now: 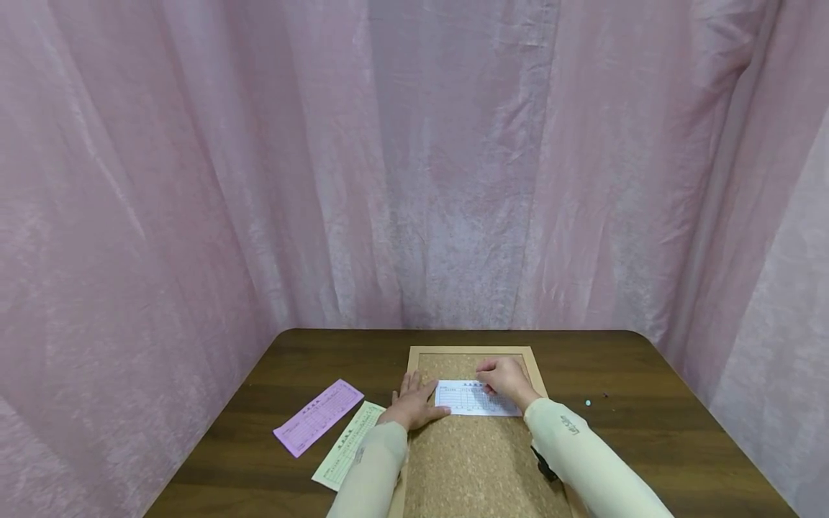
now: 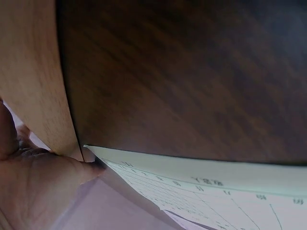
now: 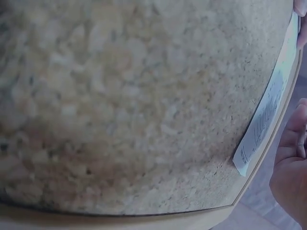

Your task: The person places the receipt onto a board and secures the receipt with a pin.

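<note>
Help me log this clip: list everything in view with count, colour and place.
table: one, dark brown, lower part of the head view
curtains: count unclear, pink and greyish, behind and beside the table
board: one, tan cork, pale wood frame, middle of the table
white slip: one, white, on the board's far half
purple slip: one, purple, leftmost on the table
green slip: one, pale green, between purple slip and board
small bits: at least two, pale and dark, right of the board
sleeves: two, pale, on the forearms
device: one, black, by the right sleeve
left hand: one, bare, at the white slip's left end
right hand: one, bare, over its right part
</note>
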Demonstrator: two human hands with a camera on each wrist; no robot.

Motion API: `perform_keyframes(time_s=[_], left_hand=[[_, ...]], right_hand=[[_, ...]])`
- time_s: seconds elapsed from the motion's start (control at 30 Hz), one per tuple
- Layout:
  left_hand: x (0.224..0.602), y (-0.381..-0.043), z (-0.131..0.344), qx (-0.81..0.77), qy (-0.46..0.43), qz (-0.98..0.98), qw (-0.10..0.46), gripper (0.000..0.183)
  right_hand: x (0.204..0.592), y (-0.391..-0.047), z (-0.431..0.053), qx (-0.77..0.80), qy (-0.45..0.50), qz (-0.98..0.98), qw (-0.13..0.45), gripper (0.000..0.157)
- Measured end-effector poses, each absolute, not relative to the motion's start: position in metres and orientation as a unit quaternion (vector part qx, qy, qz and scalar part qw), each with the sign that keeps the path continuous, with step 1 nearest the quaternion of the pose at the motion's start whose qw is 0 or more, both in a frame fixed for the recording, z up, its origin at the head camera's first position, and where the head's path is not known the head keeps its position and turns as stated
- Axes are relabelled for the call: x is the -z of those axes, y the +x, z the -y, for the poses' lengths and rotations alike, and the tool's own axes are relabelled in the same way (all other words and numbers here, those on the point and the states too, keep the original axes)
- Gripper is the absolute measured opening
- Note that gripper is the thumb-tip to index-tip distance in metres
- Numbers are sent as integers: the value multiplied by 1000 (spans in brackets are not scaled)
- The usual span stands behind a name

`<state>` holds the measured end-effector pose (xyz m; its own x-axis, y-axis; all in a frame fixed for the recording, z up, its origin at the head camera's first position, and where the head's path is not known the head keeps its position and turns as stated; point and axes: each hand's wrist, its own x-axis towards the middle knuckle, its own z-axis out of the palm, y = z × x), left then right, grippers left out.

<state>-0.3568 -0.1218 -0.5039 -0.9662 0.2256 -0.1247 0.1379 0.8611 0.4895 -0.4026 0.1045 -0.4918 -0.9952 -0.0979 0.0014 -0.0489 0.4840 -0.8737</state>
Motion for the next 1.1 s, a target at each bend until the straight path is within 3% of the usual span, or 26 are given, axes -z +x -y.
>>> perform_keyframes(time_s=[0.2,1.1], left_hand=[[502,-358,121,-236,95,-963,85,76],[504,-356,118,-244,95,-962,79,76]], right_hand=[[498,-405,-104,486,-66,-871,21,5],[508,-398,-99,437,-33,-899,13,4]])
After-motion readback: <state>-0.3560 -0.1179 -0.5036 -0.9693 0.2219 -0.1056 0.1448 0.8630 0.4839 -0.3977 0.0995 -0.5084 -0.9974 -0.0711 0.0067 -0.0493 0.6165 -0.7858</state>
